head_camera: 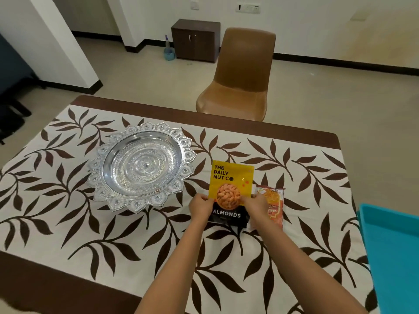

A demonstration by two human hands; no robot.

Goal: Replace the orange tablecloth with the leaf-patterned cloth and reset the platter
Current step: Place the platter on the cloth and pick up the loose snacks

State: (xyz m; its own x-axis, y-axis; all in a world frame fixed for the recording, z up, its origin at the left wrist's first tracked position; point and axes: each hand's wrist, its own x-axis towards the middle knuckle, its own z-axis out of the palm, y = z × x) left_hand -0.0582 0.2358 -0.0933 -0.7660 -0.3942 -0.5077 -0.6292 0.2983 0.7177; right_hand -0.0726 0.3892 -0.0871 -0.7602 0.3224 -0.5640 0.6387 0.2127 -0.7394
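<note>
The leaf-patterned cloth (68,223), white with brown leaves, covers the table. An empty ornate silver platter (141,167) stands on it at centre left. Right of the platter is a yellow and black almonds packet (229,177). My left hand (200,208) grips the packet's left edge and my right hand (257,206) grips its right edge. An orange snack packet (274,200) lies just right of it, partly hidden by my right hand. No orange tablecloth is in view.
A brown chair (240,75) stands behind the table's far edge. A turquoise tray (394,257) sits at the right edge of the table. A dark cabinet (195,39) and a blue bucket (169,53) are on the floor farther back.
</note>
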